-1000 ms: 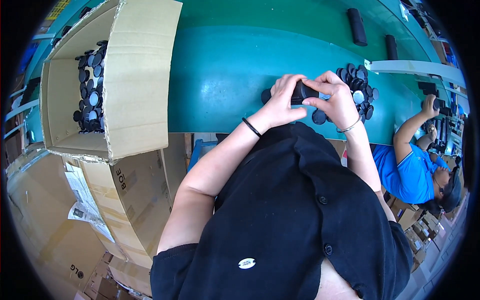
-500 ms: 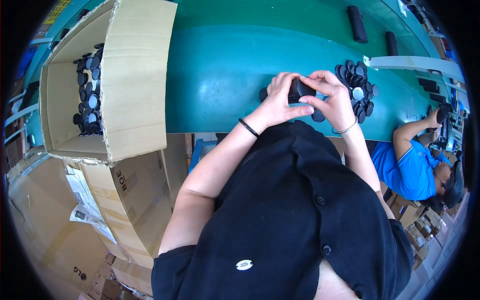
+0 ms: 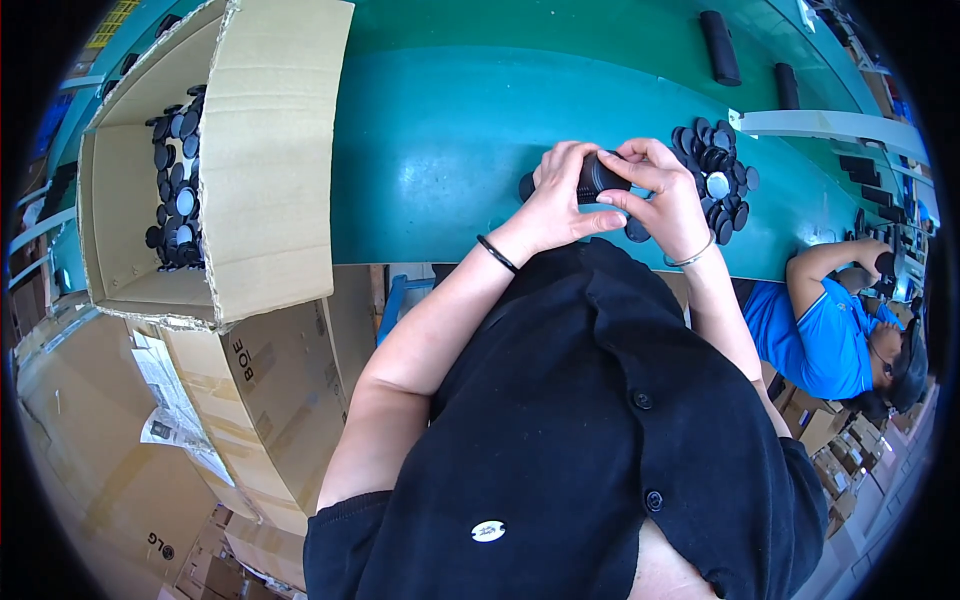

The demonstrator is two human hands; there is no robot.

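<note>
A black ridged cylinder (image 3: 597,180) lies sideways between my two hands, just over the near part of the green table. My left hand (image 3: 552,205) is closed round its body, and the dark left end (image 3: 526,187) pokes out past the fingers. At the right end my right hand (image 3: 672,195) pinches the rim between thumb and fingers. Whether that end is a separate cap, I cannot tell. Close beside the right hand lies a heap of black round caps (image 3: 740,215), a few showing pale undersides. One loose cap (image 3: 637,231) sits below my right hand.
At left a cardboard box (image 3: 270,150) opens on its side, with many black caps (image 3: 185,200) inside. Black cylinders (image 3: 719,48) stand toward the back right of the green table (image 3: 430,150). A white metal bar (image 3: 830,124) crosses the right. Beyond it a person in blue (image 3: 820,340) works.
My hands and the cylinder stay almost in place, with only a slight shift of the fingers. The co-worker's hand at far right has moved a little.
</note>
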